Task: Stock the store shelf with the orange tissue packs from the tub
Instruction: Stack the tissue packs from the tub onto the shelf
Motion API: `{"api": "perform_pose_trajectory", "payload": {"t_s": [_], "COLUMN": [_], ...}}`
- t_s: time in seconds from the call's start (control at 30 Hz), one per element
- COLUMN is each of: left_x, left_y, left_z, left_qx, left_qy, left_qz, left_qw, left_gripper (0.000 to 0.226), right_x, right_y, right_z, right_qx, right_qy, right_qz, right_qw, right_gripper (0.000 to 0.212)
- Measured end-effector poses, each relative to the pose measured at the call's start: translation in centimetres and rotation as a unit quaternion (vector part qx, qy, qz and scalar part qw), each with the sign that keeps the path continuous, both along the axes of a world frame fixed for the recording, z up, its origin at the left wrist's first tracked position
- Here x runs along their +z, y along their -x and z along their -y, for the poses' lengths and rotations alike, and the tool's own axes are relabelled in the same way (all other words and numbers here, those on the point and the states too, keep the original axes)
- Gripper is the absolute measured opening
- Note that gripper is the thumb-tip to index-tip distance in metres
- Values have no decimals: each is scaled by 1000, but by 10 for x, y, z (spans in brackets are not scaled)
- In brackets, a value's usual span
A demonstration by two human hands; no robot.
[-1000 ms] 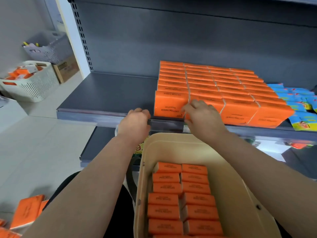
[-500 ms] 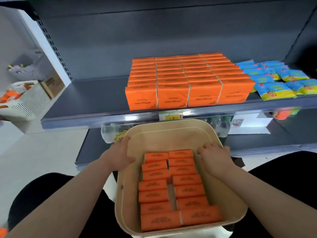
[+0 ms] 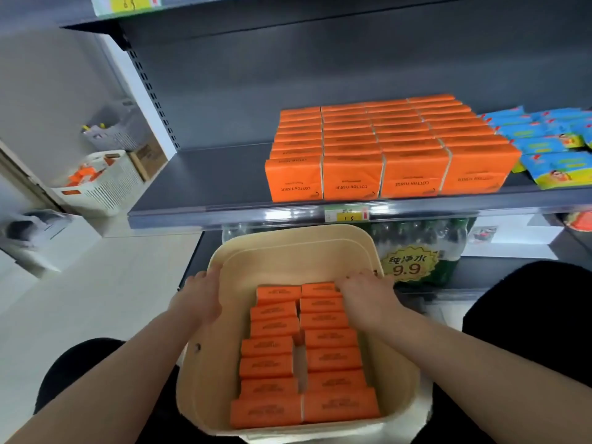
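Observation:
A beige tub [image 3: 288,241] sits on my lap in front of the shelf. Inside it, orange tissue packs [image 3: 330,360] stand on edge in two columns. My left hand [image 3: 200,299] grips the tub's left rim, fingers over the edge. My right hand [image 3: 365,299] is inside the tub, over the far end of the right column, with its fingers curled down around the farthest packs. On the dark grey shelf [image 3: 208,181], a block of stocked orange packs [image 3: 384,145] fills several rows at centre right; the shelf's left half is bare.
Blue and yellow packs [image 3: 551,145] lie to the right of the orange block. A shrink-wrapped case of water bottles [image 3: 416,251] stands on the lower shelf behind the tub. A white basket [image 3: 102,184] holding orange packs sits on the floor at the left.
Both hands came back from the shelf's front edge to the tub. The left hand took the rim and the right hand went in onto the far packs. The view pulled back and upward.

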State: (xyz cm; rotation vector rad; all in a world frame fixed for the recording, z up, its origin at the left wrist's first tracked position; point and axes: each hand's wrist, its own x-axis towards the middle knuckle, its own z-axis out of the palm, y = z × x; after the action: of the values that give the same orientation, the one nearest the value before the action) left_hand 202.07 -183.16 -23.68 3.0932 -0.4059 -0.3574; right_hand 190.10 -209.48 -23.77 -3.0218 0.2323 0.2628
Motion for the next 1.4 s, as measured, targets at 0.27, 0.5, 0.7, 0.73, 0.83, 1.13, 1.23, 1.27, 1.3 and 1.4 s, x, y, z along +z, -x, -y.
{"api": "perform_pose_trajectory", "payload": {"t_s": [0.27,0.5,0.7,0.73,0.83,1.13,1.23,1.27,1.3,1.4], "left_x": [2,12,20,19,11,-8,-13,-14,-15,-18], "left_y": [-23,-38,-73,-77,-82,-68,-56,-51,-45,-26], "left_z": [-43,-35,-4,0,4,-2,-4,-3,-2,3], "left_qx": [41,-4,-232,-258,-300,-330,-342,-347,-350,-366], "left_qy": [-27,-8,46,64,71,-74,-90,-91,-89,-86], "left_qz": [-17,79,172,160,137,6,-53,-67,-82,-123], "left_qw": [999,997,956,951,941,941,934,931,929,918], "left_gripper": [77,73,43,40,37,30,28,29,29,34], "right_x": [0,-5,-13,-16,-20,-26,-28,-27,-27,-26], "right_y": [-23,-39,-82,-87,-98,-84,-66,-59,-51,-29], "right_z": [-48,-44,-57,-59,-69,-98,-98,-98,-97,-99], "right_qx": [27,43,79,72,58,70,71,74,80,94], "right_qy": [-18,73,-31,-41,-36,-25,-44,-56,-68,-100], "right_qz": [-7,15,31,21,-20,-36,-66,-88,-113,-178], "right_qw": [999,996,996,996,997,997,994,992,988,974], "right_gripper": [31,19,28,28,33,29,31,33,36,45]}}
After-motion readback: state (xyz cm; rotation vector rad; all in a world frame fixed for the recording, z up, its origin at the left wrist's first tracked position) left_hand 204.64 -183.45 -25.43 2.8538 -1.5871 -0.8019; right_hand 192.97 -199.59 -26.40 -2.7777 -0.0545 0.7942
